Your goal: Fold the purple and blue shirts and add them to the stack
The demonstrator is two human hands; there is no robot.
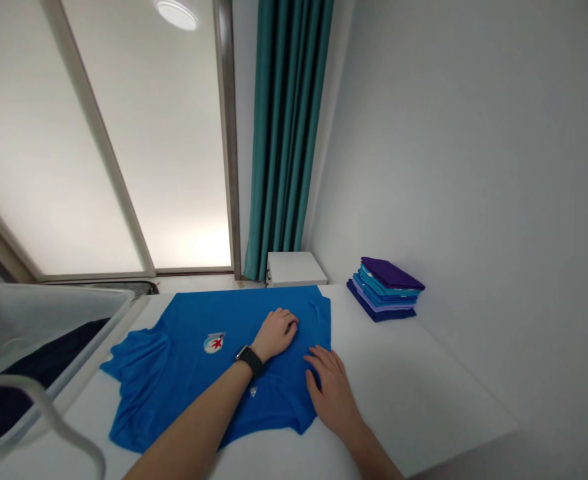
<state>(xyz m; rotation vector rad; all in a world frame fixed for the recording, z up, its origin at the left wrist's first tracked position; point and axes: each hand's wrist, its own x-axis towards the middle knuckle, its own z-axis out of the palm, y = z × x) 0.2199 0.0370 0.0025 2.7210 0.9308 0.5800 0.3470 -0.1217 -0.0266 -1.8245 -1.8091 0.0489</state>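
A blue T-shirt [189, 387] lies spread on the white table, with a white and red emblem and a small white logo on its front. Its sleeve on the left is wrinkled. My left hand [275, 332], with a black watch on the wrist, rests palm down on the shirt's right half, fingers extended and slightly bent. Close by, my right hand [330, 387] is at the shirt's right edge, its fingertips on the cloth and its thumb held apart. Neither hand shows cloth gripped between the fingers.
A stack of folded clothes [387, 290] in purple and blues stands on the white table [424, 387] by the wall. On the left is a whitish plastic basket [119, 300] with dark clothing [54, 353] inside. Behind the table are a white cabinet [297, 268] and a green curtain [287, 133].
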